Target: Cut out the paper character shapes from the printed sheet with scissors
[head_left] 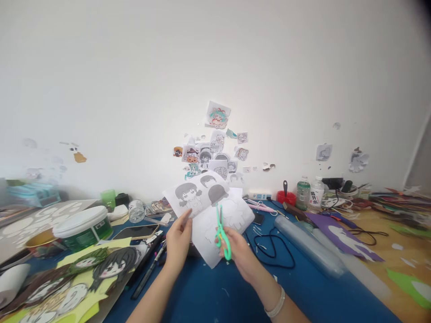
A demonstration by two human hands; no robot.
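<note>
My left hand (178, 240) pinches the lower left edge of a white paper sheet (205, 204) printed with grey cartoon figures and holds it up above the blue table top (215, 291). My right hand (238, 251) grips small green-handled scissors (221, 233), whose blades point up into the sheet near its middle. Both forearms reach in from the bottom edge, the right wrist wearing a pale bracelet.
A green lidded tub (84, 226), a phone (136, 232), pens and cartoon cut-outs on yellow foam (84, 273) lie left. A clear plastic roll (308, 244), black cord, purple sheet, bottles (303, 193) and a red cup sit right. Stickers (217, 154) cover the white wall.
</note>
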